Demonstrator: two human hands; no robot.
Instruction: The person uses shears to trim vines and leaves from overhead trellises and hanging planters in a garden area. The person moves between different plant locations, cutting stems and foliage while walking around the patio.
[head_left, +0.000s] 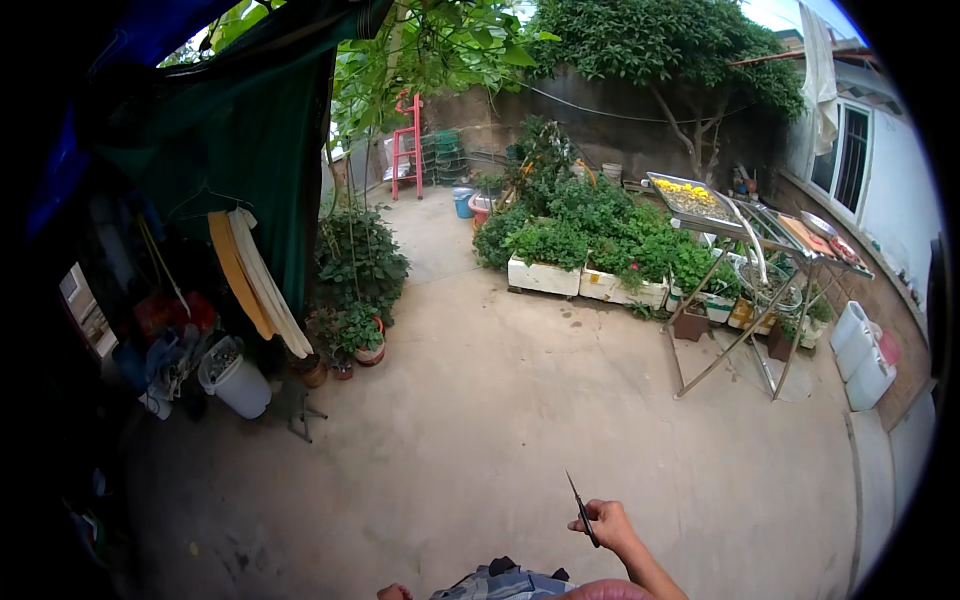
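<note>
In my right hand (606, 523) is a pair of dark-handled scissors (576, 491), held by the handles with its narrow blades pointing up and away from me. It is above the concrete floor, in front of my body. Only a small part of my left hand (394, 592) shows at the bottom edge, beside my checked clothing (495, 583). Its fingers are mostly cut off by the frame, so whether it holds anything is hidden.
White planter boxes (547, 276) of leafy plants stand ahead. At right, a metal rack (727, 360) bears a tray of yellow flowers (686, 196), near white jugs (870, 375). A white bucket (238, 386) and small folding stool (302, 420) are left; a red ladder (417, 154) stands behind.
</note>
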